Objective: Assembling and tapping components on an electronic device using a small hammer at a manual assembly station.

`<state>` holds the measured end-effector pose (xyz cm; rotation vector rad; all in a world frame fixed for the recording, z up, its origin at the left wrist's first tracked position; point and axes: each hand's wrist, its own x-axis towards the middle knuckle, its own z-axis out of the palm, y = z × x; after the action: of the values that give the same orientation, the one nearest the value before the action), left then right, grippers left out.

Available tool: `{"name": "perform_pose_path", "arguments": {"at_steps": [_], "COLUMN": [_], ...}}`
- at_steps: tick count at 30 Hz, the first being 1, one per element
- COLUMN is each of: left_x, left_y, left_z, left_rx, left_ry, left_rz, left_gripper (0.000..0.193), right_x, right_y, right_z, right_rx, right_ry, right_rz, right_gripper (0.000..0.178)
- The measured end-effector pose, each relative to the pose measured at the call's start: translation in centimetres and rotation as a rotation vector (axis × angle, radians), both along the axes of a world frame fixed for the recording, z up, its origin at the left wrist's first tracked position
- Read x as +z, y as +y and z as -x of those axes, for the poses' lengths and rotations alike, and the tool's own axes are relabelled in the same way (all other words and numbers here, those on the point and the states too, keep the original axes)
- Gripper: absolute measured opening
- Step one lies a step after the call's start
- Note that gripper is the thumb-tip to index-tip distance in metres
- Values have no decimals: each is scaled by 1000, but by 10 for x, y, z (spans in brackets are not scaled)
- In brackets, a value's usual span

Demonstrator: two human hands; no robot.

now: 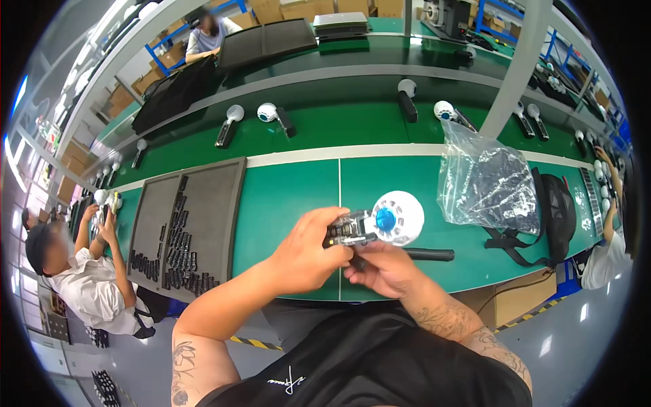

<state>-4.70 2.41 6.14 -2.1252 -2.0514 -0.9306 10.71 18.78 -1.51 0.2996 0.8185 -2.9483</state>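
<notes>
Over the near part of the bench I hold a handheld device with a round white slotted head and blue centre (399,218). Its short black body (350,228) has inner parts showing. My left hand (310,252) is closed around that body, thumb below and fingers above. Just beneath the head, my right hand (383,268) has its fingers curled together. A dark piece shows between them, mostly hidden. From behind this hand a black tube (431,254) sticks out to the right; whether it is held or lies on the bench I cannot tell.
At left lies a grey tray (146,230) with several small black parts. A clear plastic bag (485,180) and a black bag (557,214) sit at right. Beyond, a green belt (325,122) carries similar white-headed devices. A grey post (519,68) rises at right. Other people (91,285) work nearby.
</notes>
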Motion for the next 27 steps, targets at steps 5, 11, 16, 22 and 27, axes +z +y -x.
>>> {"name": "perform_pose_path", "arguments": {"at_steps": [5,11,16,22,27], "left_x": [-4,-7,-11,-55,-72], "left_y": [-7,-7,5,-5,-17], "left_z": [-13,-41,-49,-23,-32], "left_rx": [-41,28,-41,-354,-85], "left_ry": [118,-519,-1262,-1832,-1843], "left_rz": [-61,-137,-610,-462,-139], "left_gripper": [15,14,50,75,79], "right_x": [-3,4,18,24,32], "right_y": [-8,-6,11,34,28], "right_z": [-14,-25,-36,-48,-46], "right_rx": [86,185,3,-163,-225], "right_ry": [-11,145,234,339,310], "right_rz": [173,354,145,9,-117], "right_gripper": [36,39,40,44,44]}}
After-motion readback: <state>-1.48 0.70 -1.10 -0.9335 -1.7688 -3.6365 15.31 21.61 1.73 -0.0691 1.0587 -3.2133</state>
